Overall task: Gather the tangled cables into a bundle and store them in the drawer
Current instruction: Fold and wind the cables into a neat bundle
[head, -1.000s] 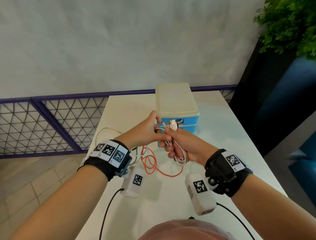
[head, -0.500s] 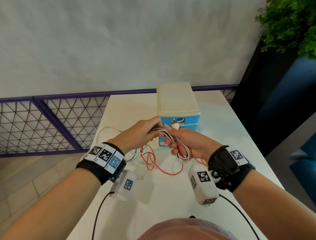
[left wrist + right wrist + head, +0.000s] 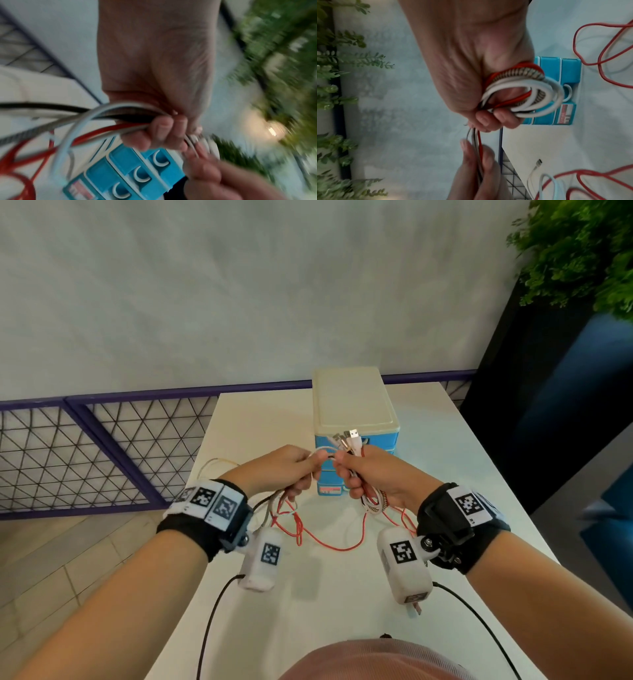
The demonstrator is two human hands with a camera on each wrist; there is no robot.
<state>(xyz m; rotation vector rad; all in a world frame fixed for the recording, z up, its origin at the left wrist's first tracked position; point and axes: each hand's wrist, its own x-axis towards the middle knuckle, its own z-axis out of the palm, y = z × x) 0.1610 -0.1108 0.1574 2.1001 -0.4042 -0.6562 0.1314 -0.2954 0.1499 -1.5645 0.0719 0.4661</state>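
A white tabletop (image 3: 342, 594) stands against a grey wall (image 3: 239, 285), a purple mesh railing (image 3: 102, 446) along its left edge. Red, white, black and braided cables (image 3: 371, 501) hang coiled above the tabletop's middle before the closed blue drawer unit (image 3: 356, 412); right hand (image 3: 383, 477) fingers curl round the coil, left hand (image 3: 277, 470) fingers pinch the trailing strands.

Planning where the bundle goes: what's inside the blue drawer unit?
Unknown. The drawer unit stands shut, its blue fronts hiding the contents. Nothing rests on its lid.

Cable plugs (image 3: 349, 440) now higher, upright.
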